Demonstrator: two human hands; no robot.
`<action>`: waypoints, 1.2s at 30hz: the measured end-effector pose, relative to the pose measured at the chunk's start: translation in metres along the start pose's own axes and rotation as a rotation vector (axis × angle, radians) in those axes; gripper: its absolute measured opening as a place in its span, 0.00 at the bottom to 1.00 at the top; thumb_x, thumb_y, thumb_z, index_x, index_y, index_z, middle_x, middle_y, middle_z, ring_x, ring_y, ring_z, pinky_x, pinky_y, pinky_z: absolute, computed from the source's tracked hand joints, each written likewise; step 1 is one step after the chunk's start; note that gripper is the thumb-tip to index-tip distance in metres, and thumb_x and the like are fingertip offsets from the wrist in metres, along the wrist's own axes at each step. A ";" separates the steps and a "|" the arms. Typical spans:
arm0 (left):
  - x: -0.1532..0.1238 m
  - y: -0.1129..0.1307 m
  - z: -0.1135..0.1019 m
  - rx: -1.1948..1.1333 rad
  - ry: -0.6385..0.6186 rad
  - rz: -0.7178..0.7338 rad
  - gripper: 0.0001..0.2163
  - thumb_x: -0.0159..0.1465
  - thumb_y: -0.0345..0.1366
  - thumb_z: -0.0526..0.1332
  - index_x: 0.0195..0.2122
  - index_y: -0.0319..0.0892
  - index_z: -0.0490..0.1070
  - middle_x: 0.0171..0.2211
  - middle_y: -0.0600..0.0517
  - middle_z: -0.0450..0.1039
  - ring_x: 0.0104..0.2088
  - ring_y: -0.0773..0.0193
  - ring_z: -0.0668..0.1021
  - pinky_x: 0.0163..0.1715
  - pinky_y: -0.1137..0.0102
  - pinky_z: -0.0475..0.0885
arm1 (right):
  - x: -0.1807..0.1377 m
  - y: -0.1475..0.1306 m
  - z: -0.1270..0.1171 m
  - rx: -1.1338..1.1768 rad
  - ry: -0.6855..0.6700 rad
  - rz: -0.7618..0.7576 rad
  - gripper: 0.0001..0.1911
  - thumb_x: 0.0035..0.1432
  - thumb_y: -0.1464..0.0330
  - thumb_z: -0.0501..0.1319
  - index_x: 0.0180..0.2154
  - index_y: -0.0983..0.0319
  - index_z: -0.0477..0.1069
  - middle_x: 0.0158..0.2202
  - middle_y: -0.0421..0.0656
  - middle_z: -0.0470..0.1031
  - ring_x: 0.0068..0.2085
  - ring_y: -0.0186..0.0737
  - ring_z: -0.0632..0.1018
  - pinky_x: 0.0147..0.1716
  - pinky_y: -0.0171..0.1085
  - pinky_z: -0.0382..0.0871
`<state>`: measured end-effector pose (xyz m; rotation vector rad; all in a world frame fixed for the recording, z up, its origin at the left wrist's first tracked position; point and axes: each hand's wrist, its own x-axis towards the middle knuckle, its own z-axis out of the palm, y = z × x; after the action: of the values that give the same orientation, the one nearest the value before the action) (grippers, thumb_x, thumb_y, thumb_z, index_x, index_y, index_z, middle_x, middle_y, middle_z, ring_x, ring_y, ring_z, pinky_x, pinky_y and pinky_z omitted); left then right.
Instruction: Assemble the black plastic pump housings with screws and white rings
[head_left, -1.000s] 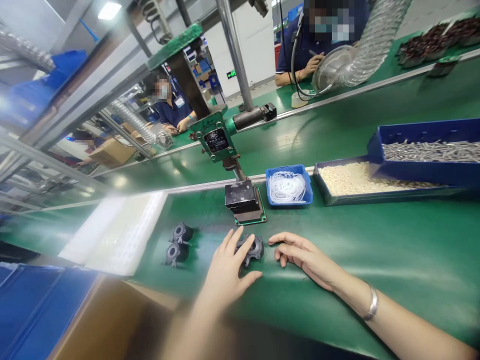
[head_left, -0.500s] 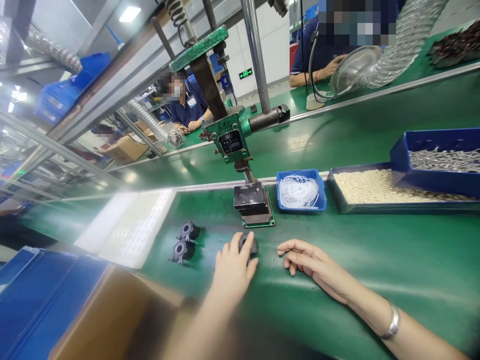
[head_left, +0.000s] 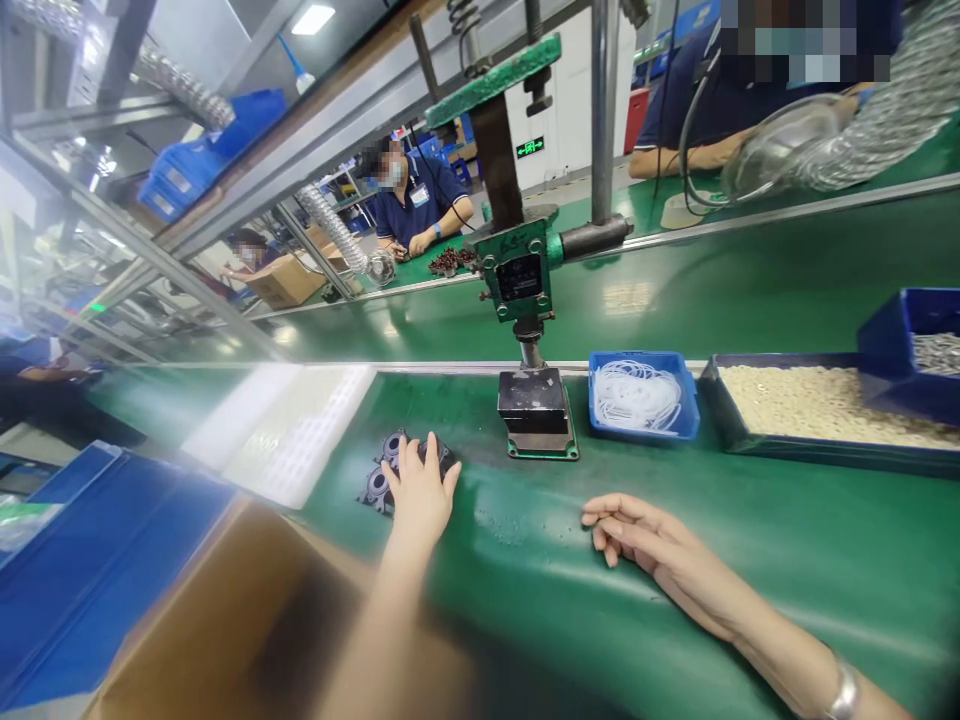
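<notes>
We see the left hand [head_left: 420,490] with its fingers spread over a cluster of round black housings [head_left: 377,486] on the left of the green counter [head_left: 525,600]. A darker one [head_left: 450,458] shows past its thumb (we cannot tell whether it is pinched or merely touched). The right hand [head_left: 652,540] hovers loosely curled, with nothing in it.

As far as we can judge, this grouping of housings is nearly done, with perhaps only a release left. How finished each piece is, we cannot say. We make out no housing at the black block [head_left: 531,395] under the green press [head_left: 519,260], while white loops [head_left: 637,395] and small pale pieces [head_left: 795,395] fill their trays, so supplies look plentiful.
</notes>
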<state>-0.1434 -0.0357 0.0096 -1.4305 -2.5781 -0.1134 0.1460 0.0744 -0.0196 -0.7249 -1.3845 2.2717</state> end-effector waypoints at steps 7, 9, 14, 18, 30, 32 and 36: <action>0.007 -0.078 -0.040 -0.235 0.141 -0.080 0.23 0.73 0.45 0.43 0.67 0.47 0.53 0.69 0.40 0.48 0.70 0.46 0.49 0.64 0.37 0.48 | 0.005 0.015 -0.001 -0.294 0.059 -0.088 0.18 0.66 0.55 0.57 0.50 0.61 0.68 0.41 0.47 0.73 0.37 0.40 0.74 0.40 0.40 0.71; 0.009 -0.100 -0.040 -0.250 0.082 -0.049 0.23 0.72 0.45 0.44 0.66 0.49 0.55 0.70 0.42 0.48 0.71 0.45 0.47 0.64 0.38 0.49 | 0.011 0.021 0.006 -0.521 0.061 -0.198 0.19 0.66 0.56 0.56 0.52 0.59 0.67 0.48 0.51 0.71 0.44 0.44 0.75 0.44 0.42 0.73; 0.016 -0.116 -0.020 -0.296 -0.104 0.075 0.21 0.73 0.46 0.44 0.66 0.56 0.55 0.71 0.49 0.45 0.71 0.45 0.46 0.64 0.38 0.50 | 0.037 0.021 0.063 -1.127 -0.027 -0.466 0.28 0.64 0.61 0.57 0.63 0.54 0.57 0.68 0.50 0.49 0.66 0.52 0.59 0.60 0.54 0.64; 0.019 -0.114 -0.007 -0.346 -0.124 0.143 0.21 0.73 0.44 0.44 0.66 0.58 0.54 0.72 0.52 0.44 0.71 0.44 0.47 0.63 0.39 0.54 | 0.067 0.013 0.131 -1.377 -0.136 -0.621 0.38 0.59 0.62 0.61 0.68 0.57 0.50 0.72 0.49 0.37 0.71 0.56 0.43 0.64 0.59 0.56; 0.020 -0.127 0.005 -0.471 -0.061 0.258 0.20 0.73 0.39 0.44 0.64 0.50 0.60 0.68 0.50 0.55 0.65 0.55 0.62 0.64 0.57 0.64 | 0.134 0.056 0.195 -1.601 0.002 -0.850 0.42 0.65 0.58 0.58 0.68 0.76 0.44 0.70 0.62 0.39 0.70 0.63 0.41 0.64 0.60 0.57; 0.020 -0.129 0.004 -0.464 -0.052 0.254 0.20 0.73 0.38 0.44 0.64 0.49 0.61 0.68 0.50 0.56 0.65 0.55 0.64 0.62 0.58 0.65 | 0.137 0.059 0.201 -1.629 0.022 -0.874 0.40 0.66 0.59 0.57 0.67 0.77 0.46 0.70 0.64 0.42 0.70 0.63 0.42 0.64 0.59 0.58; 0.020 -0.141 0.004 -0.454 -0.058 0.257 0.20 0.73 0.38 0.44 0.64 0.49 0.61 0.68 0.50 0.56 0.64 0.55 0.64 0.62 0.57 0.66 | 0.144 0.063 0.213 -1.678 0.028 -0.904 0.36 0.67 0.60 0.57 0.65 0.80 0.52 0.68 0.67 0.45 0.70 0.64 0.45 0.64 0.58 0.59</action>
<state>-0.2738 -0.0936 0.0134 -1.9262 -2.4855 -0.6628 -0.1010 -0.0207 -0.0278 -0.2889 -2.6309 0.1037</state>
